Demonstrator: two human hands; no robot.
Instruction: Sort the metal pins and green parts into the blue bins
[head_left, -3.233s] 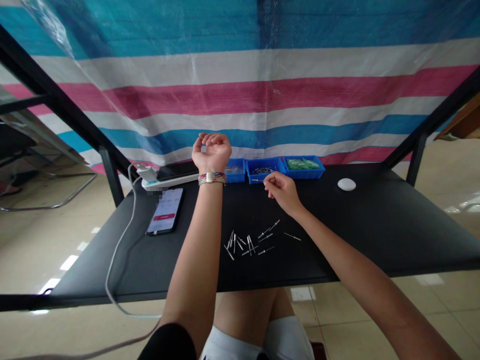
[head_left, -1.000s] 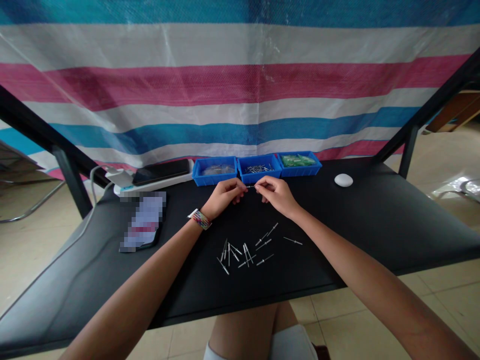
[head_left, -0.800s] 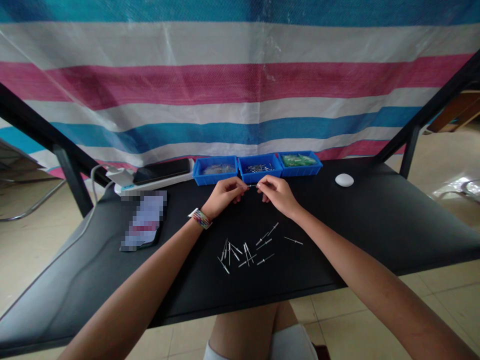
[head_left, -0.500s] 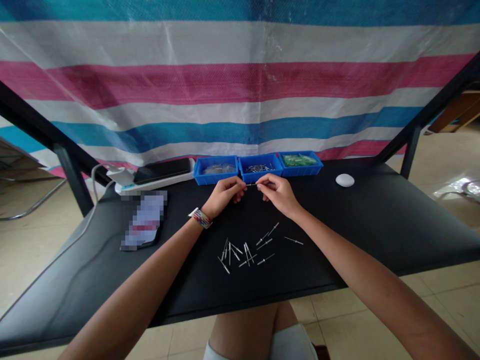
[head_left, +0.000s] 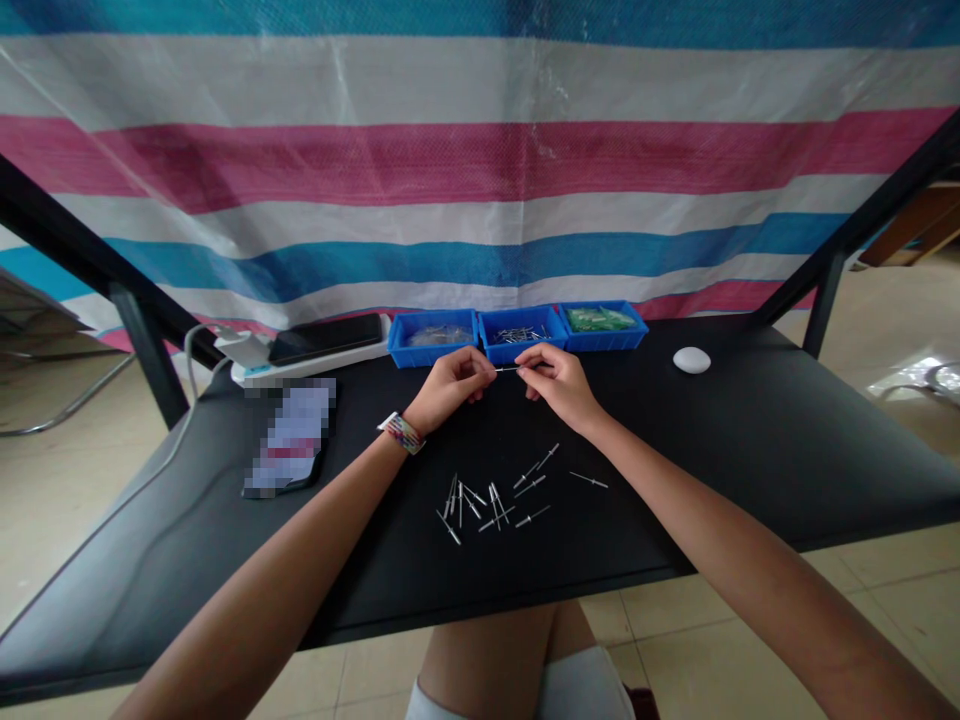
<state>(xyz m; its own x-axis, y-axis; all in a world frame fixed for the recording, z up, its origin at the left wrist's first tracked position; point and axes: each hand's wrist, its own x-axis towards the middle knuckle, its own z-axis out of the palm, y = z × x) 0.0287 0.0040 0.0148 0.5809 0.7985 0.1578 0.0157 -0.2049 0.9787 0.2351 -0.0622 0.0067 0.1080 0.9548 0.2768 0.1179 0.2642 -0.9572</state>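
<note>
Between my fingertips, just in front of the blue bins, is a thin metal pop rivet [head_left: 507, 369]. My left hand [head_left: 454, 385] pinches its left end, and my right hand [head_left: 554, 383] pinches the right end; the fingers hide both ends. Several loose pop rivets [head_left: 493, 507] lie scattered on the black tabletop [head_left: 600, 540] nearer to me. Behind my hands, the middle blue bin [head_left: 517, 352] contains more metal rivets. The left blue bin [head_left: 433, 354] has clear plastic pieces or bags in it, and the right blue bin [head_left: 607, 340] shows green and clear packaging.
A phone [head_left: 296, 440] lies at the left, below a white power strip [head_left: 255, 374] with a dark device [head_left: 326, 338] on top and a cable running down. A white rounded object [head_left: 691, 360] sits at the right. A striped sheet [head_left: 480, 160] hangs behind the table.
My hands have drawn very slightly apart, so a little more of the rivet shows between the fingertips. The scattered rivets and bins stay in place.
</note>
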